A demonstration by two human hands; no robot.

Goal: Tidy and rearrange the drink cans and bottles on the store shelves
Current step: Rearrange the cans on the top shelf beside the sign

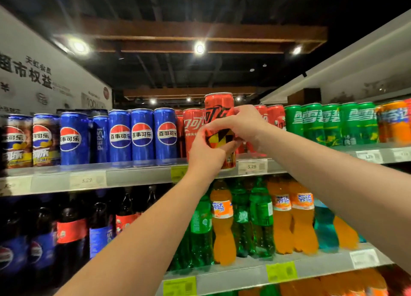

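A tall red cola can (219,104) is held just in front of the top shelf's edge (133,175), in front of the row of red cans (193,129). My left hand (205,154) grips its lower half from the left and below. My right hand (241,124) wraps its middle from the right. The can stands upright and rises above its neighbours. Blue cola cans (142,135) stand to the left, green soda cans (331,122) and orange cans (395,122) to the right.
The shelf below (311,271) holds dark cola bottles (71,229) on the left, green bottles (261,218) and orange bottles (222,220) in the middle, and a teal bottle (323,226). Price tags line the shelf fronts. A white sign wall is at the upper left.
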